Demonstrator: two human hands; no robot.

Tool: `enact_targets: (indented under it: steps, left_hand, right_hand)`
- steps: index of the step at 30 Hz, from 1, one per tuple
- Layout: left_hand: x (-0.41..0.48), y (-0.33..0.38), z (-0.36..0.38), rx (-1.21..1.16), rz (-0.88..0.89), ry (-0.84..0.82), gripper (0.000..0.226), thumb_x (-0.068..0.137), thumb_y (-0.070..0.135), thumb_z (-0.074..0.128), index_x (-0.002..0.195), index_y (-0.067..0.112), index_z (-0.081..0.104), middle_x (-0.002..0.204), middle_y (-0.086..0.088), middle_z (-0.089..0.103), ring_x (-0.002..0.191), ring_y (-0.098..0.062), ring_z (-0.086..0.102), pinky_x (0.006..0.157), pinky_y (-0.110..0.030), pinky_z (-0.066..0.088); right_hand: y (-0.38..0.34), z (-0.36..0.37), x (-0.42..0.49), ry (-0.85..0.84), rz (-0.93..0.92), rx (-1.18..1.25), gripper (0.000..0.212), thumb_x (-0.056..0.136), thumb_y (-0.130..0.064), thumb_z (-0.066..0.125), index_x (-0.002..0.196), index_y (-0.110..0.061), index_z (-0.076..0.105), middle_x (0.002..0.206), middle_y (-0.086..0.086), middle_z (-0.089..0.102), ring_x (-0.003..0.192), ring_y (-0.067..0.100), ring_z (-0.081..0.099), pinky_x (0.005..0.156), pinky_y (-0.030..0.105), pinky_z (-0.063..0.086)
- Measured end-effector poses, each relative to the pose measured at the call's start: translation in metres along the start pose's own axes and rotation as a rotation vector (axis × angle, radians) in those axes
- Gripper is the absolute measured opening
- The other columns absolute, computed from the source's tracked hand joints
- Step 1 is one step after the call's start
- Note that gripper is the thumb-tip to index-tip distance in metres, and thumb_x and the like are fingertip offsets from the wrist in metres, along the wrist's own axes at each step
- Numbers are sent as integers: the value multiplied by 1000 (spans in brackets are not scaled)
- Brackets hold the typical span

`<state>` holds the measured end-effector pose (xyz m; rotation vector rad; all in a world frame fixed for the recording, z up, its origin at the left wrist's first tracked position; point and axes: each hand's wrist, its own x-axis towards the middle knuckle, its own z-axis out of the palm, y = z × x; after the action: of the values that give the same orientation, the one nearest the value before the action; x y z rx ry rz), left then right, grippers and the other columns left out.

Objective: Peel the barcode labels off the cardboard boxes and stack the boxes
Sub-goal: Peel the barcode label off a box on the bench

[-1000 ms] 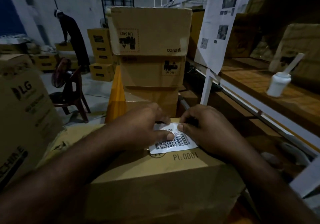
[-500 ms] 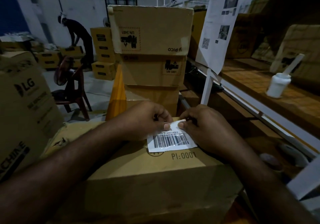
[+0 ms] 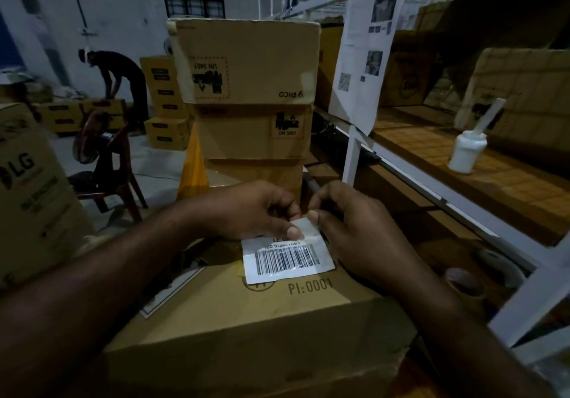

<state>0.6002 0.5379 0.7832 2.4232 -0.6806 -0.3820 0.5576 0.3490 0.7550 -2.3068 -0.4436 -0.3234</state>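
Observation:
A brown cardboard box (image 3: 277, 329) marked "PI:0001" lies in front of me. On its top sits a white barcode label (image 3: 287, 259), its far edge curled up off the cardboard. My left hand (image 3: 246, 209) pinches that lifted edge between thumb and fingers. My right hand (image 3: 354, 234) pinches the same edge from the right, thumb tip on the label corner. Behind the hands rises a stack of three cardboard boxes (image 3: 249, 89), the top one printed "PICO" and "UN 3481" upside down.
A large LG carton (image 3: 27, 188) stands at left. A white metal rack (image 3: 401, 163) with a wooden shelf, a white bottle (image 3: 467, 151) and a hanging paper sheet (image 3: 364, 61) fills the right. A chair (image 3: 108, 169), more boxes and a bending person (image 3: 120, 80) are farther back.
The label's far edge has come up off the box and both hands have drawn back slightly with it; more of the barcode shows. The person in the background has bent down.

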Motion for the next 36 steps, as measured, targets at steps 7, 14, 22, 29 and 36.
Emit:
enact_targets:
  steps: [7,14,22,29,36]
  left_hand:
    - [0,-10,0,-178,34,-44,13,93,21,63,102,12,66,85,7,74,75,-5,71,62,-19,55]
    - [-5,-14,0,-265,91,-40,17,94,12,60,108,1,63,87,3,70,82,-5,67,72,-20,54]
    - [-15,-22,-13,-214,30,13,40,83,16,75,120,27,64,105,4,73,96,-8,70,85,-30,57]
    - [-32,-13,-28,107,-61,-79,24,77,35,80,99,37,69,90,18,70,82,2,61,73,-22,47]
    - [-32,-7,-23,193,-4,-23,9,88,33,70,92,36,63,95,14,67,91,-4,62,82,-32,51]
  right_hand:
    - [8,-4,1,182,143,204,17,94,-32,58,82,-24,68,71,-1,66,68,15,65,63,45,57]
    - [0,-3,3,-164,134,-58,33,75,-59,61,81,-28,67,86,-6,62,79,14,63,72,48,57]
    - [-1,-7,1,-259,57,45,10,90,-37,64,83,-29,65,88,-4,68,78,11,68,69,47,58]
    - [1,-7,-3,-208,23,131,17,83,-37,71,76,-25,63,79,-4,72,73,10,71,62,50,58]
    - [0,-1,4,-79,81,182,34,76,-40,77,98,-33,53,79,-4,62,68,4,64,57,28,55]
